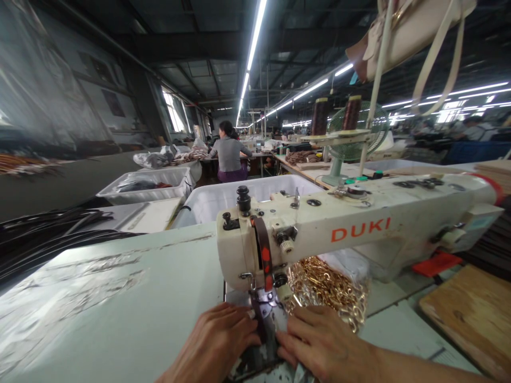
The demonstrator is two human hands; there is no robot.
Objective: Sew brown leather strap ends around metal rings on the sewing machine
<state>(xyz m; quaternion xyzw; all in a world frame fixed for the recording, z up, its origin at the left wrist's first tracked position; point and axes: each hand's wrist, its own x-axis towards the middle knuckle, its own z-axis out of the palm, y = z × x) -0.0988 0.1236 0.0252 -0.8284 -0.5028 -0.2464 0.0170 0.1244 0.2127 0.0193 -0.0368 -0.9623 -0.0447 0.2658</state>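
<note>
A white sewing machine marked DUKI stands in front of me, its presser foot lowered between my hands. My left hand lies left of the foot, thumb and fingertips closed on a narrow dark brown strap beside the needle area. On the other side, my right hand has curled fingers near the machine's plate. What lies in those fingers is mostly hidden; a small pale, greyish piece shows below them. Behind my right hand, a clear plastic bag holds several gold metal clasps.
A pale green tabletop spreads to the left, with dark strips beyond it. White bins stand behind the machine. Thread spools and a fan are at the back. A wooden board lies right. One person sits farther off.
</note>
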